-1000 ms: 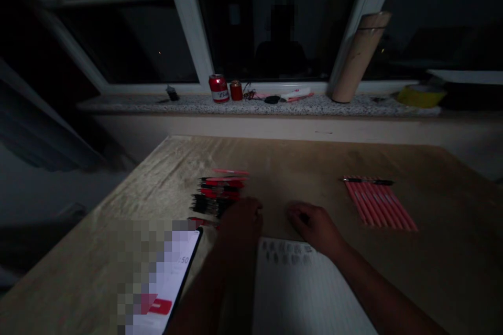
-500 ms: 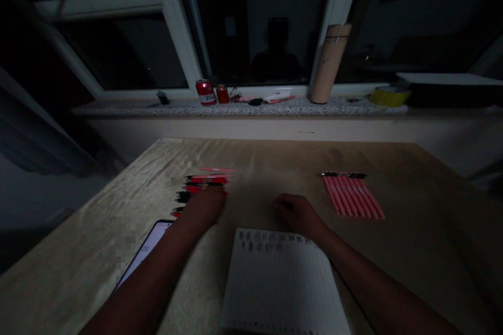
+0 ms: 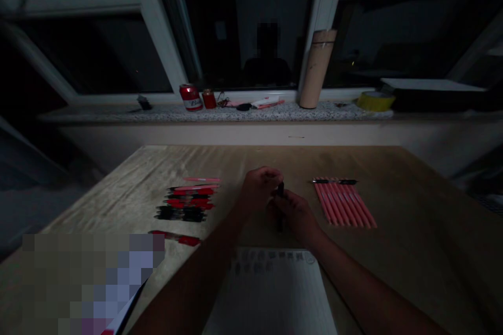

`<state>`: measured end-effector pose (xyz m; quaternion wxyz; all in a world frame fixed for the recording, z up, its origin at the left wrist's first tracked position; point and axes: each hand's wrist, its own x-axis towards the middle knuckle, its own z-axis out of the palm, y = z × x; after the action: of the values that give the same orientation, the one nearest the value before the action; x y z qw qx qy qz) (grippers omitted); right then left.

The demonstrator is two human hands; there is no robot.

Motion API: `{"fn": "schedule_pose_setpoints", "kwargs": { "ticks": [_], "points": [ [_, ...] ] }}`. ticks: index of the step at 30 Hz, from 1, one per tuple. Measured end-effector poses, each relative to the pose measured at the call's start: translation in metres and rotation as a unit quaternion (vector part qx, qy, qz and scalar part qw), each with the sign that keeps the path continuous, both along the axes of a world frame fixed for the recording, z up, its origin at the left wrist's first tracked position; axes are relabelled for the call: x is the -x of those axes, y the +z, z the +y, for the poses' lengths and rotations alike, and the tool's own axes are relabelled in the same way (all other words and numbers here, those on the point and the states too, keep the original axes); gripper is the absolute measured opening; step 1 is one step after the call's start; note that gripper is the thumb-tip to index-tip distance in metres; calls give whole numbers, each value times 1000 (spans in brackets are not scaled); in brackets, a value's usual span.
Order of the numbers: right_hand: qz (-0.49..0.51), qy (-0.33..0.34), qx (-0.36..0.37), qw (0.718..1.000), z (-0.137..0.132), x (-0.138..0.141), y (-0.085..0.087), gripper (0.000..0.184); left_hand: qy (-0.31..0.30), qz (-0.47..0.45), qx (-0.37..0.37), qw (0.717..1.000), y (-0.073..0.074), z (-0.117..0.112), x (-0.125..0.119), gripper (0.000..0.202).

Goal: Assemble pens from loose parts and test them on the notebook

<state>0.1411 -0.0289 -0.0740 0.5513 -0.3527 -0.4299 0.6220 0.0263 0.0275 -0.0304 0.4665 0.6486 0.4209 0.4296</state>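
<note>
A dark pen [image 3: 280, 188] stands roughly upright between my hands, above the table just beyond the notebook. My left hand [image 3: 260, 187] has its fingers closed at the pen's upper end. Lower down, my right hand [image 3: 297, 213] grips the pen's barrel with bent fingers. To the left lies a row of black and red pens [image 3: 184, 201], and a single red pen [image 3: 183, 239] rests nearer to me. On the right, several pink pens [image 3: 343, 204] lie side by side, with a black pen [image 3: 338, 181] across their far ends. The lined notebook [image 3: 271, 293] bears small dark scribbles along its top.
A phone, partly blurred out, lies at the lower left. Along the window sill [image 3: 220, 116] stand a red can [image 3: 190, 98], a small red jar [image 3: 209, 99], a tall cardboard tube [image 3: 317, 69] and a roll of yellow tape [image 3: 376, 101].
My left hand has moved right from the left pen row to meet my right hand. A dark pen is now held between them. The view has shifted slightly.
</note>
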Motion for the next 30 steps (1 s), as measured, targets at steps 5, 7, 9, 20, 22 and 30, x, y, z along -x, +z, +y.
{"fn": "schedule_pose_setpoints", "kwargs": {
  "ticks": [5, 7, 9, 20, 22, 30],
  "points": [
    [138, 73, 94, 983, 2, 4, -7, 24, -19, -54, 46, 997, -34, -1, 6, 33],
    [156, 80, 107, 979, 2, 4, -4, 22, -35, -68, 61, 995, -37, -3, 9, 34],
    [160, 86, 117, 976, 2, 3, -2, 20, -41, -77, 63, 994, -37, -3, 9, 34],
    [151, 97, 117, 977, -2, 0, -5, 20, -67, -110, 83, 988, -44, 1, 10, 29],
    [153, 99, 126, 975, -2, 0, -4, 20, -72, -115, 81, 988, -43, 1, 10, 28],
    [138, 95, 120, 979, -2, -1, -2, 20, -59, -85, 52, 993, -44, 0, 10, 30]
  ]
}}
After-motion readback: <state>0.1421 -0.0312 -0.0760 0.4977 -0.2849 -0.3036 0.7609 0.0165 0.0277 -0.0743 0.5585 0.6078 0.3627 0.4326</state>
